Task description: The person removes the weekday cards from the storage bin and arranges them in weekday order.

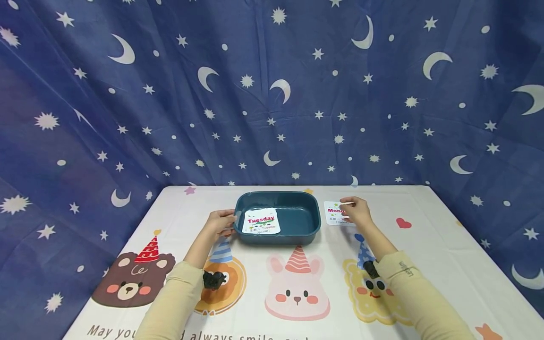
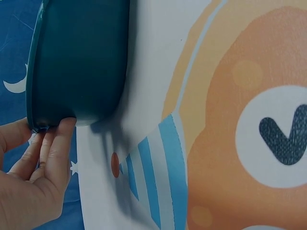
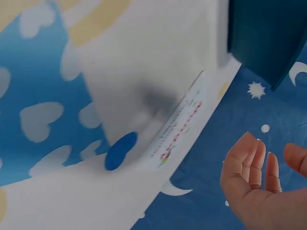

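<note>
A dark teal plastic basin (image 1: 297, 221) sits at the far middle of the table. My left hand (image 1: 221, 223) pinches its left rim; in the left wrist view, the thumb is over the lip and the fingers (image 2: 61, 143) press from outside. Inside the basin's left part lies a white card (image 1: 261, 227) printed "Tuesday". Right of the basin, a white card (image 1: 334, 219) starting "Mon" lies flat on the cloth. My right hand (image 1: 359, 211) hovers over that card's right side, partly covering its print. From the right wrist, its relaxed fingers (image 3: 235, 167) hold nothing and stay apart from the card.
A white tablecloth (image 1: 246, 302) with cartoon animals and party hats covers the table. A blue curtain (image 1: 297, 108) with moons and stars hangs right behind the table's far edge. Small black devices (image 1: 214, 279) are strapped at both wrists.
</note>
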A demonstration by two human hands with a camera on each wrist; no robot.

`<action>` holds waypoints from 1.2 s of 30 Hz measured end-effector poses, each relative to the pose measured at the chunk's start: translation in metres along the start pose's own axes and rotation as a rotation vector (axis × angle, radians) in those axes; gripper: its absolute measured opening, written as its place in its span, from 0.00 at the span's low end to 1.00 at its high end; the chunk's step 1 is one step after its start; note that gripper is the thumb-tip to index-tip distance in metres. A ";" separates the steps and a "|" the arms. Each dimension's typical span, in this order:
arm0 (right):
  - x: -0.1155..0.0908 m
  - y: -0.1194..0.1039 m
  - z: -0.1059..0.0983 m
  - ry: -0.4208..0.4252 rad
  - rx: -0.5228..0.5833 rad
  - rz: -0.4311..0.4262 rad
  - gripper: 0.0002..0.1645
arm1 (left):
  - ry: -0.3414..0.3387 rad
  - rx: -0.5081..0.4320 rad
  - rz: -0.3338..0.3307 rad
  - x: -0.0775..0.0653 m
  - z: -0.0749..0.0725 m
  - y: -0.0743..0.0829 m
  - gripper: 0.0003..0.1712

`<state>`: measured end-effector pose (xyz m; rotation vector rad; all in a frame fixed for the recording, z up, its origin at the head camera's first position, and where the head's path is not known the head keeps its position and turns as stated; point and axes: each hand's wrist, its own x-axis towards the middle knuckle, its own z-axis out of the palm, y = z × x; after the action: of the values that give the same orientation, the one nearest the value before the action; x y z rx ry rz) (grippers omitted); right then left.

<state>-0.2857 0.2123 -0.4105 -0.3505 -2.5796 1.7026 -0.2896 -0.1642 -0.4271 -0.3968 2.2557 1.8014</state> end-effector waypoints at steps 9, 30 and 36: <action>-0.007 -0.015 0.007 -0.063 0.068 -0.056 0.20 | 0.009 0.006 -0.022 0.001 0.000 0.002 0.24; -0.014 -0.048 0.040 -0.223 0.113 -0.001 0.21 | 0.007 -0.006 -0.032 0.000 0.002 0.002 0.24; -0.011 -0.053 0.053 -0.258 0.114 0.005 0.18 | 0.011 0.001 -0.038 -0.001 0.002 0.002 0.24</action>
<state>-0.2922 0.1419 -0.3821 -0.1413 -2.6334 2.0068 -0.2894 -0.1619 -0.4250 -0.4476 2.2414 1.7833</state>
